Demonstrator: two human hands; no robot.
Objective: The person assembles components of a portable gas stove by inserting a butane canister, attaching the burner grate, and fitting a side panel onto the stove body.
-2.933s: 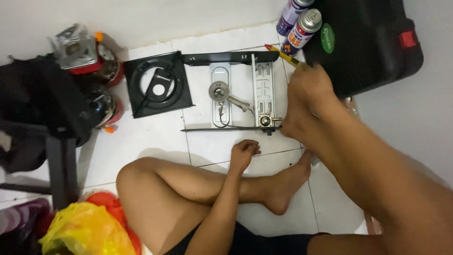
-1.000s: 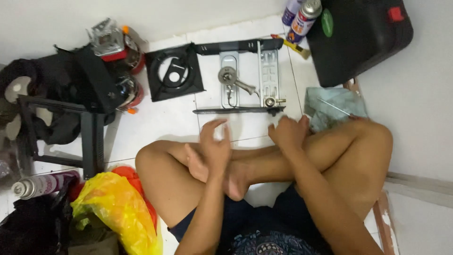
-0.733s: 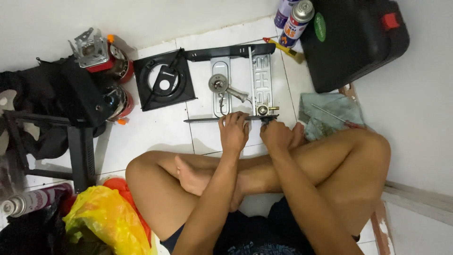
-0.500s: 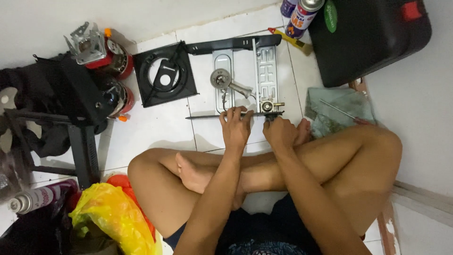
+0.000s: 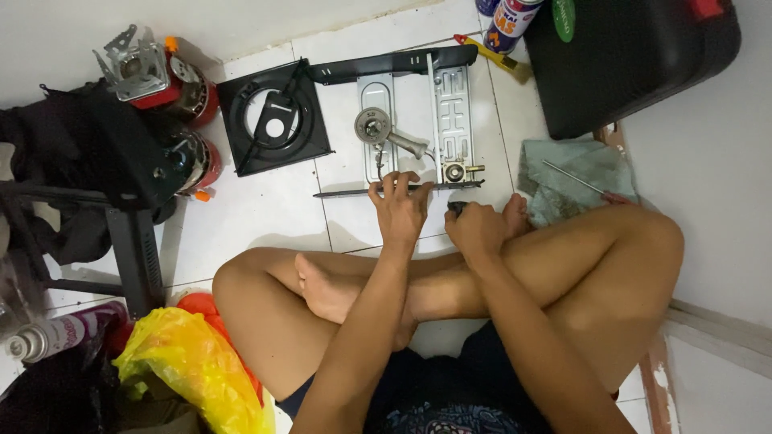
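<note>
Two bare hands work at the near edge of a dismantled portable gas stove's metal frame (image 5: 418, 120), a dark rail with silver plates lying flat on the white floor tiles (image 5: 241, 217) in the upper middle of the frame. The left hand (image 5: 400, 210) has its fingers spread and curled over the thin front rail, apparently pressing it down to steady it. The right hand (image 5: 476, 228) is closed into a fist around a small dark object (too hidden to identify), resting just beside the frame's lower right corner. The person sits cross-legged, which keeps the work close. A black square burner plate (image 5: 273, 124) lies just left of the frame; a black plastic case (image 5: 635, 56) fills the upper right, and a grey-green cloth (image 5: 575, 181) sits below it.
</note>
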